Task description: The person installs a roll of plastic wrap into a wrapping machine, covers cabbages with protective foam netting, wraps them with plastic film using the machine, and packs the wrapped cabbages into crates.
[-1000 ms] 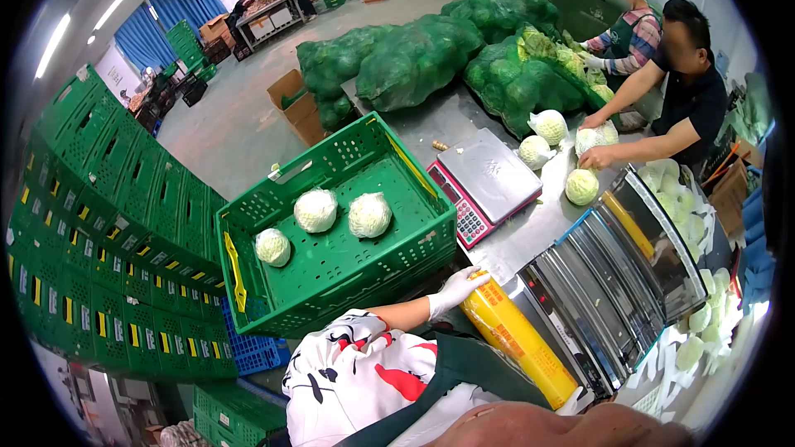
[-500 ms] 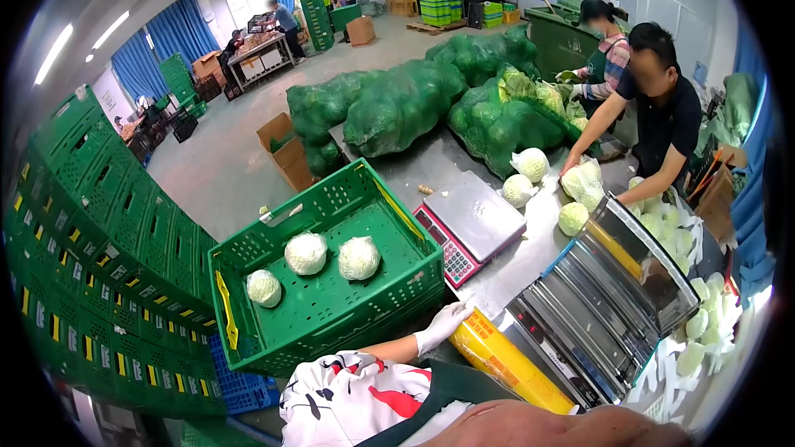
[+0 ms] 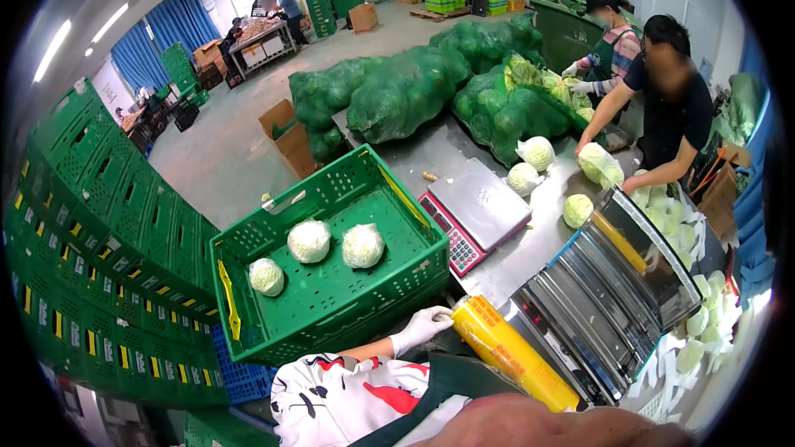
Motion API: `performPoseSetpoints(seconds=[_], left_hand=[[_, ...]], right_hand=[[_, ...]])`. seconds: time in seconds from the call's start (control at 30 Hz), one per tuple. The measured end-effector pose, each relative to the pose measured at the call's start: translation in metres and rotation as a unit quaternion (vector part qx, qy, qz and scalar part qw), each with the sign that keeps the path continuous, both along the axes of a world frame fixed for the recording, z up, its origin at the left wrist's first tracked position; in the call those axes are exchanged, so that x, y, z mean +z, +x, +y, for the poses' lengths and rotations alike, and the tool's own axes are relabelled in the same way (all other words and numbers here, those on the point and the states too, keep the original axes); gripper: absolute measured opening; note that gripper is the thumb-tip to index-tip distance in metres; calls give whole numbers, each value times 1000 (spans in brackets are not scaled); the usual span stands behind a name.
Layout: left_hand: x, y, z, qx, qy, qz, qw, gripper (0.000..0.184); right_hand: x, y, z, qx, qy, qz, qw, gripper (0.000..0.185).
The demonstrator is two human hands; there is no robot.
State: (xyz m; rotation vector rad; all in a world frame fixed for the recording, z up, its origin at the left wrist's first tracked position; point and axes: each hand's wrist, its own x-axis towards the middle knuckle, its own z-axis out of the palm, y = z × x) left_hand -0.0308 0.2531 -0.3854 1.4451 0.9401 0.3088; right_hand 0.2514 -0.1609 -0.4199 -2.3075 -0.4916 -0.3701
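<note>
Yellow roll (image 3: 515,354), upper end at left hand (image 3: 421,331)

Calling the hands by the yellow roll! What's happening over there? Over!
Gloved left hand at yellow roll's upper end. Right hand out of view. Roll lying along the machine's near side. Nothing seen lying on it.

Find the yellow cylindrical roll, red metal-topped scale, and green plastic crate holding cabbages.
Yellow cylindrical roll (image 3: 513,354), head view: printed side.
Red metal-topped scale (image 3: 484,201), head view: weighing plate.
Green plastic crate (image 3: 364,293), head view: near wall.
</note>
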Motion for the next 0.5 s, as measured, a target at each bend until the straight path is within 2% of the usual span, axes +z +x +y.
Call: performPoseSetpoints(seconds=[0.07,0.17,0.27,0.33,0.4,0.5], left_hand=[[9,3,-6,3,51,14,999,30],[-9,7,-7,16,193,37,980,27],[-7,12,-6,29,163,2,986,29],[-5,18,-5,35,155,-10,987,29],[-1,24,-1,28,158,0,987,29],[4,33,6,28,149,-3,988,29]], right_hand=[[8,-9,5,-19,5,-16,1000,57],[32,-26,19,-44,12,-54,998,56],[49,-39,25,-36,20,-119,992,56],[16,-27,15,-16,29,-166,986,53],[4,-21,12,-122,-9,18,992,47],[13,-7,0,-15,-57,97,993,40]])
